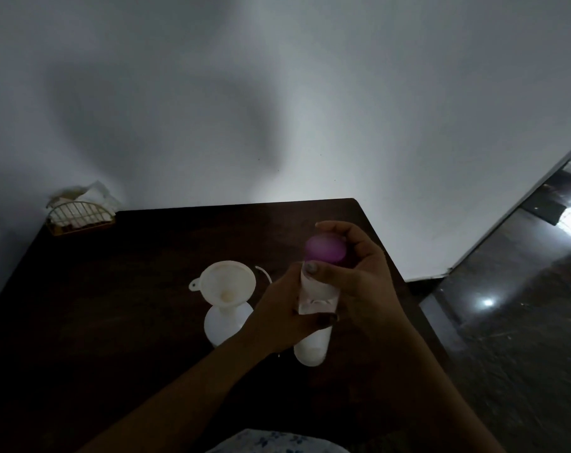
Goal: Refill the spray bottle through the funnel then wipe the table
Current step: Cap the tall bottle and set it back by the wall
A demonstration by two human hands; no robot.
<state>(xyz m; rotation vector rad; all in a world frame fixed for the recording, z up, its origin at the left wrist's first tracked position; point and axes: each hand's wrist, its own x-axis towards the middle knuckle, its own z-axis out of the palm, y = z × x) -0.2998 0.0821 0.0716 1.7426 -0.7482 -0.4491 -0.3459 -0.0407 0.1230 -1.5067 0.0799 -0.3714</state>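
Head view: left hand [282,317] grips white refill bottle [312,349] body, right hand [362,273] curls round its purple cap [325,251]. White funnel [227,284] sits in spray bottle [223,325] just left of it, on dark table [130,289].

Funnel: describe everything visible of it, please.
The funnel is white, seemingly translucent plastic, with a wide round bowl, a small loop tab on its left rim and a yellowish spot at the bowl's bottom. It stands upright, its stem down in the neck of a white bottle on the dark table. Only that bottle touches it; the left hand and right hand hold a capped bottle just to its right.
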